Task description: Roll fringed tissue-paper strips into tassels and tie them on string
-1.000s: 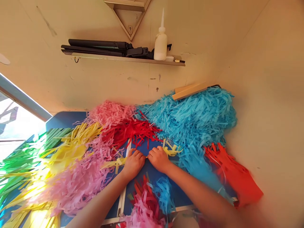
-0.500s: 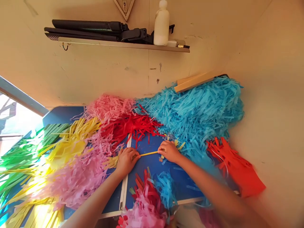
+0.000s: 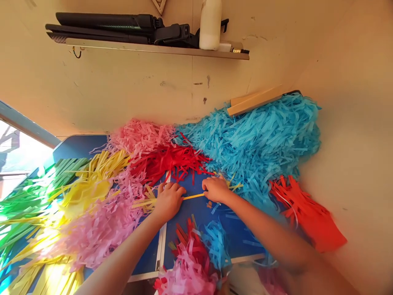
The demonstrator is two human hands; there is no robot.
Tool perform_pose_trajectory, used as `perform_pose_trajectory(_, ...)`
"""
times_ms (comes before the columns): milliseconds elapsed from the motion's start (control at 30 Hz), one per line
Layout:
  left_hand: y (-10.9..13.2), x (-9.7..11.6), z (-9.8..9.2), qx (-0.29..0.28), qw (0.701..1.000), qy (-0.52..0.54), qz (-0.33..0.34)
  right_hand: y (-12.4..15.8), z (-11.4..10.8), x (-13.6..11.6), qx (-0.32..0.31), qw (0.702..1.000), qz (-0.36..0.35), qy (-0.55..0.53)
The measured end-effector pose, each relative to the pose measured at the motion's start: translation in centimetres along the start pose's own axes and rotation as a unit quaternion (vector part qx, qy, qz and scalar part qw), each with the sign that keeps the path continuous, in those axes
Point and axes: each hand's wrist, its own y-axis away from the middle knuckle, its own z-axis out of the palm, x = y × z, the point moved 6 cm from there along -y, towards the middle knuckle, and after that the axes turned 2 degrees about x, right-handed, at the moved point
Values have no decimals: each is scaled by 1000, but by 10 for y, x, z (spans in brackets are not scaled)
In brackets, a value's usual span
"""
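Note:
A thin twisted strip of yellow tissue paper [image 3: 194, 196] stretches between my two hands, just above the blue table [image 3: 190, 211]. My left hand [image 3: 170, 200] is closed on its left end, where a loose yellow fringe [image 3: 147, 200] fans out beyond the fingers. The strip's right end is pinched in my right hand [image 3: 215, 189]. More yellow fringe [image 3: 235, 184] sticks out past that hand. Red fringed paper [image 3: 172, 162] lies just behind the hands, and lilac shredded paper [image 3: 107, 225] sits left of my left hand.
A big heap of blue shredded paper [image 3: 258, 139] fills the back right, with wooden slats [image 3: 256, 101] on top. Orange-red fringe [image 3: 313, 217] lies right. Pink [image 3: 143, 135], yellow [image 3: 107, 168] and green paper [image 3: 27, 200] cover the left. A wall shelf [image 3: 153, 48] holds a white bottle [image 3: 210, 26].
Both hands have risen slightly and still hold the yellow strip taut. My left hand has turned and shifted a little right. The head view has tilted slightly down.

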Motion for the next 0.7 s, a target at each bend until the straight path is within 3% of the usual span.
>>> perform_pose_trajectory(100, 3, 18, 0, -11, 992, -23, 122, 8, -6, -13, 22, 997, -73, 26)
perform_pose_trajectory(167, 5, 23, 3, -16, 987, -35, 159, 15, -6, -22, 28, 991, -123, 44)
perform_pose_trajectory(467, -2, 24, 4, -12, 986, -32, 161, 22, 7, -48, 81, 944, -299, 117)
perform_pose_trajectory(700, -2, 32, 4, 60, 989, -45, 128, 11, 12, -53, 98, 955, -266, 89)
